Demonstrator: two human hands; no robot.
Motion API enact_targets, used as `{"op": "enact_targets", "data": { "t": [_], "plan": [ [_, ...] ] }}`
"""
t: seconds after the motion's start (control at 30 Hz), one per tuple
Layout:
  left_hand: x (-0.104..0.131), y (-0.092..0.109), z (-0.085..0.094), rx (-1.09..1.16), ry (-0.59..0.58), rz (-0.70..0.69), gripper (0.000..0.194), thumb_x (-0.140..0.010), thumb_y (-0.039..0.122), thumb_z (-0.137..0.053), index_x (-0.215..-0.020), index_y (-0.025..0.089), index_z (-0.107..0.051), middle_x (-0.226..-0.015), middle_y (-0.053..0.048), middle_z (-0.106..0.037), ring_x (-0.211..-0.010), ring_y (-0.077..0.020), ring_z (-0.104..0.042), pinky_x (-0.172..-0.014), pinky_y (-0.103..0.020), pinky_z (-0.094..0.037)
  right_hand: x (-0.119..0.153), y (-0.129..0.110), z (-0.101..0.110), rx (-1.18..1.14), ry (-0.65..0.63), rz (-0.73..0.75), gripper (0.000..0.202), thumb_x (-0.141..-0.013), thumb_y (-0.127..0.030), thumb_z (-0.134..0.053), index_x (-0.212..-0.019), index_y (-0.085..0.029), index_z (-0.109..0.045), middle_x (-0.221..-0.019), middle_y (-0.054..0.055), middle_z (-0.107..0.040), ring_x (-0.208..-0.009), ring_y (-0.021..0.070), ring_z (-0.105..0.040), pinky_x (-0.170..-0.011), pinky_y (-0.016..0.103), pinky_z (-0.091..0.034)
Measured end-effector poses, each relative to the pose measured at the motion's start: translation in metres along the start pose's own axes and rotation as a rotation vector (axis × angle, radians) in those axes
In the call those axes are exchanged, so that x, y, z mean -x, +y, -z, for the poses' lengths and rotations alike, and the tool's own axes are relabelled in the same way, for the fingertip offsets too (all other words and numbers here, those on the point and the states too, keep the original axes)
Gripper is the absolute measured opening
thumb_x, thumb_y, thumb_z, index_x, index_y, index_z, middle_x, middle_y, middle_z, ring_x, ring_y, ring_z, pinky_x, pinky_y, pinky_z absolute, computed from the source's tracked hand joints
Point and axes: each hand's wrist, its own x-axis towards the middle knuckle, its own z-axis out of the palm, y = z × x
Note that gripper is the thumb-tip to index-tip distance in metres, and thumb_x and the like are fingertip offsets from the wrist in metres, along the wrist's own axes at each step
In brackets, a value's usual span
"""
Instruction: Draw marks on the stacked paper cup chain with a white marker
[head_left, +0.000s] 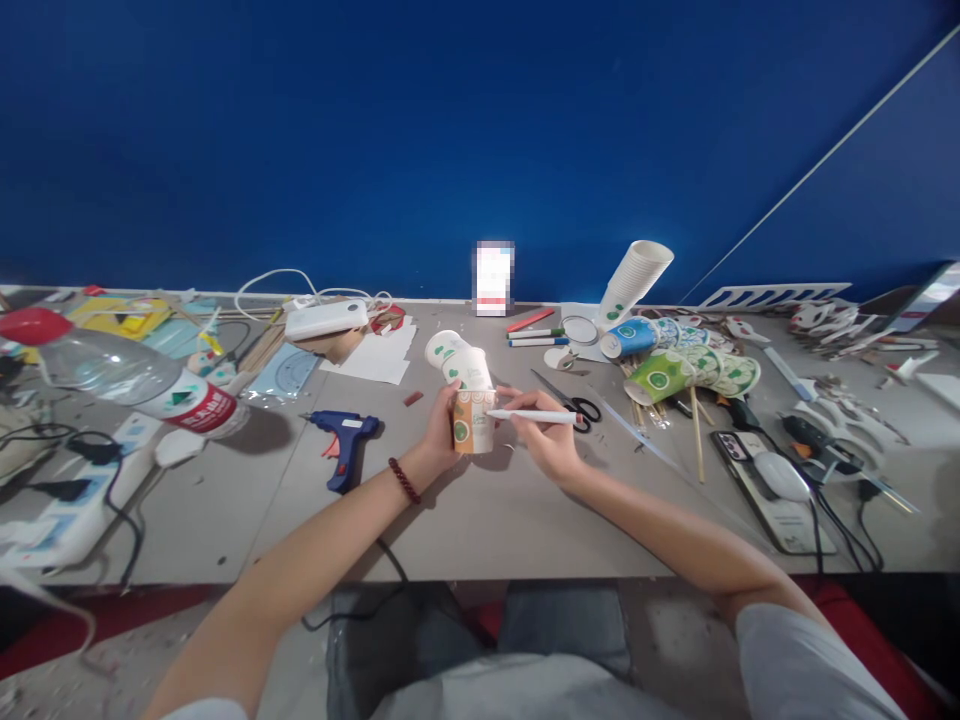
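Note:
My left hand (pixel 441 425) is wrapped round a joined shape of white paper cups, bent at the middle. Its lower paper cup (pixel 474 430) has an orange panel and green leaf prints, and a row of curved outlines runs near its top. Behind, the upper white paper cup (pixel 444 350) tilts to the left. A white marker (pixel 547 416) with a reddish end lies pinched in my right hand (pixel 551 440). Its tip points left at the lower cup's side; whether it touches, I cannot tell. Just right of that hand are black-handled scissors (pixel 581 408).
Left are a blue glue gun (pixel 345 440), a large plastic bottle (pixel 142 380) and a power strip (pixel 82 500). Markers (pixel 536 341), a tall cup stack (pixel 636 283) and a green patterned cup (pixel 660 376) lie beyond and right. A phone (pixel 772 495) with a white mouse stands near the right edge.

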Motion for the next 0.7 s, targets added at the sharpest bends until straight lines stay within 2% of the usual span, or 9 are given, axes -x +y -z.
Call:
{"op": "enact_targets", "data": {
  "t": [0.23, 0.5, 0.7],
  "plan": [
    [0.0012, 0.0002, -0.0023, -0.035, 0.004, -0.018, 0.043, -0.073, 0.051, -0.066, -0.086, 0.011, -0.07, -0.074, -0.011, -0.074, -0.066, -0.0237, -0.071, -0.061, -0.031, -0.054, 0.0017, 0.0013, -0.0006, -0.037, -0.029, -0.052, 0.013, -0.08, -0.034, -0.071, -0.073, -0.024, -0.067, -0.078, 0.005, -0.074, -0.117, 0.032, -0.067, -0.097, 0.049, -0.055],
    [0.0029, 0.0014, -0.0045, -0.02, 0.03, -0.012, 0.039, -0.08, 0.046, -0.056, -0.087, 0.011, -0.071, -0.073, -0.012, -0.073, -0.064, -0.0248, -0.07, -0.063, -0.035, -0.055, 0.0038, 0.0006, -0.0015, -0.033, -0.096, -0.037, 0.017, -0.079, -0.038, -0.072, -0.07, -0.024, -0.069, -0.078, 0.006, -0.072, -0.124, 0.0334, -0.063, -0.098, 0.051, -0.056],
    [0.0031, 0.0019, -0.003, -0.03, 0.055, -0.009, 0.039, -0.081, 0.047, -0.055, -0.088, 0.012, -0.07, -0.073, -0.01, -0.073, -0.065, -0.025, -0.07, -0.062, -0.034, -0.054, 0.0037, -0.0036, -0.0024, -0.012, -0.146, 0.002, 0.014, -0.077, -0.033, -0.073, -0.067, -0.024, -0.07, -0.072, 0.007, -0.072, -0.129, 0.035, -0.059, -0.1, 0.051, -0.055]
  ]
}}
